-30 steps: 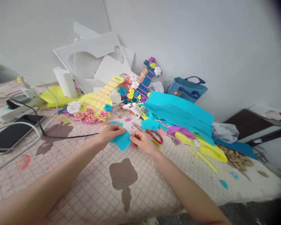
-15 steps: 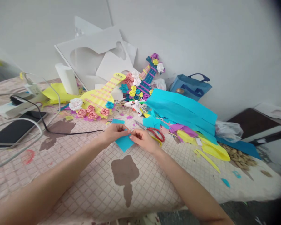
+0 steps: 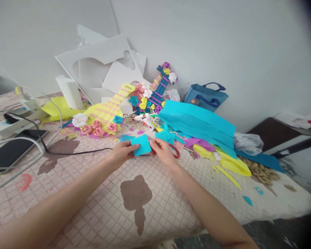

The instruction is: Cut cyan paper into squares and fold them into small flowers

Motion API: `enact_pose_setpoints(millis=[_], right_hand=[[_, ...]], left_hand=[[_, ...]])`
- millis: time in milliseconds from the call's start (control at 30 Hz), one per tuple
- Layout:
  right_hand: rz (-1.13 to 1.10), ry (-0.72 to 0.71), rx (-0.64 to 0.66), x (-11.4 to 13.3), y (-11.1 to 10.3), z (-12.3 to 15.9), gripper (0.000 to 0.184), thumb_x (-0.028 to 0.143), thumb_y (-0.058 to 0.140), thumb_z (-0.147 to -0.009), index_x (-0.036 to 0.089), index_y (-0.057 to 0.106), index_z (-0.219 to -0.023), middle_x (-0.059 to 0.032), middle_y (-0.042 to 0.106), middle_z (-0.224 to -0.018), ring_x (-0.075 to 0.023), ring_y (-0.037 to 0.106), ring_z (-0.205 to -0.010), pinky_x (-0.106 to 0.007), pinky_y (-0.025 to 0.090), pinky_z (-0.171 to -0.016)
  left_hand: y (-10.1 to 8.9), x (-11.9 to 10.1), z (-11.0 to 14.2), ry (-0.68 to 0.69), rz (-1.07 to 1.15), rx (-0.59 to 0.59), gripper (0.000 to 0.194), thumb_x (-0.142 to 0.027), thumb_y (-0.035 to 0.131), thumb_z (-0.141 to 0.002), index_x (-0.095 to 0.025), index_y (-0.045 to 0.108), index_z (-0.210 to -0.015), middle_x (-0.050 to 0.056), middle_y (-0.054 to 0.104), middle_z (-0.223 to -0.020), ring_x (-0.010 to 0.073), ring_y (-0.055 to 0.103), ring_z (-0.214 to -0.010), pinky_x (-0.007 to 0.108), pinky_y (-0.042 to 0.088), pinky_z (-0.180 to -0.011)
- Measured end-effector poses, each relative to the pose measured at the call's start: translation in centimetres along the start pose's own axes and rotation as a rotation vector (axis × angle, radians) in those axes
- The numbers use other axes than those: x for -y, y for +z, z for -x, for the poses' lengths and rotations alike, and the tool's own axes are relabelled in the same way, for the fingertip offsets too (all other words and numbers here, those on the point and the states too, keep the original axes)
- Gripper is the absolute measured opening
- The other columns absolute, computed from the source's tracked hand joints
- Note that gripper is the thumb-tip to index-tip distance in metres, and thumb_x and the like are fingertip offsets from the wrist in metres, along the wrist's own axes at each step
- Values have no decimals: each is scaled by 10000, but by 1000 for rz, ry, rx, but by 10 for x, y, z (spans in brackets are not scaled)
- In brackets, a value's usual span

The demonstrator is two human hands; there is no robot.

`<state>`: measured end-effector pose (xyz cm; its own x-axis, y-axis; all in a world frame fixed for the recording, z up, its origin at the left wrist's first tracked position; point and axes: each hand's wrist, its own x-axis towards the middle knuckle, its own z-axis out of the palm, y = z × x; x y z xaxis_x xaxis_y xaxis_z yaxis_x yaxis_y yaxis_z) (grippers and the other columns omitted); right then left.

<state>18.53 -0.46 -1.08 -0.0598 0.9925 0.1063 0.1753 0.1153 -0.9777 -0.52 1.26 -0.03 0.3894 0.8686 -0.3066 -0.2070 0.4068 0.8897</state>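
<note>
I see one blue square (image 3: 140, 145) over the table (image 3: 93, 193): my left hand (image 3: 121, 152) pinches its left side between thumb and fingers, and my right hand (image 3: 162, 150) pinches its upper right corner. Behind them I count one glue gun (image 3: 146, 121) and one yellow guitar (image 3: 107, 111) with four pink roses (image 3: 96, 124). My right hand blocks most of the scissors (image 3: 176, 152); part of a red handle shows. The peanuts (image 3: 261, 173) overlap too much to count.

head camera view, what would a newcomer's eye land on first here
Probably the big turquoise sheets sprawled right of centre, and the yellow guitar-shaped cutout left of centre, edged with paper flowers. Next, the small turquoise square between the left hand and right hand, in the middle.
</note>
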Motion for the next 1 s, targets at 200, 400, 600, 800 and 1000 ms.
enact_pose_setpoints(millis=[200, 400, 600, 800, 1000], right_hand=[[1022, 32, 50, 7, -63, -8, 269, 434, 654, -749, 200, 546, -825, -42, 623, -813, -186, 568, -763, -270, 362, -623], [1099, 125, 155, -3, -78, -6, 394, 480, 730, -655, 193, 521, -825, -48, 640, -788, -199, 581, -721, -259, 314, -562], [1089, 153, 147, -3, -76, -8, 363, 453, 737, -615, 195, 490, -681, -53, 607, -704, -223, 564, -719, -271, 271, -540], [866, 147, 182, 12, -100, -4, 246, 404, 634, -722, 200, 511, -786, 2, 600, -690, -140, 540, -611, -240, 332, -508], [49, 104, 169, 20, -54, -2, 442, 518, 744, -584, 203, 529, -808, 41, 508, -630, -105, 483, -530, -240, 384, -495]], left_hand=[[-9, -14, 0, 43, 12, -67, 306, -270, 815, -600, -108, 633, -786, 29, 663, -732, 105, 603, -633, 211, 510, -596], [-12, -16, -2, 38, -3, -82, 250, -226, 795, -632, -113, 627, -779, 30, 664, -728, 95, 594, -605, 191, 512, -558], [-18, -16, -6, 29, -2, -65, 274, -244, 804, -630, -129, 604, -779, 23, 658, -731, 98, 606, -618, 190, 519, -560], [-15, -22, 0, 19, -7, -47, 238, -238, 791, -644, -126, 622, -770, 34, 667, -715, 109, 606, -590, 217, 526, -568], [-11, -21, 3, 1, -58, 7, 349, -311, 818, -590, -123, 637, -822, 68, 689, -784, 159, 634, -673, 277, 538, -629]])
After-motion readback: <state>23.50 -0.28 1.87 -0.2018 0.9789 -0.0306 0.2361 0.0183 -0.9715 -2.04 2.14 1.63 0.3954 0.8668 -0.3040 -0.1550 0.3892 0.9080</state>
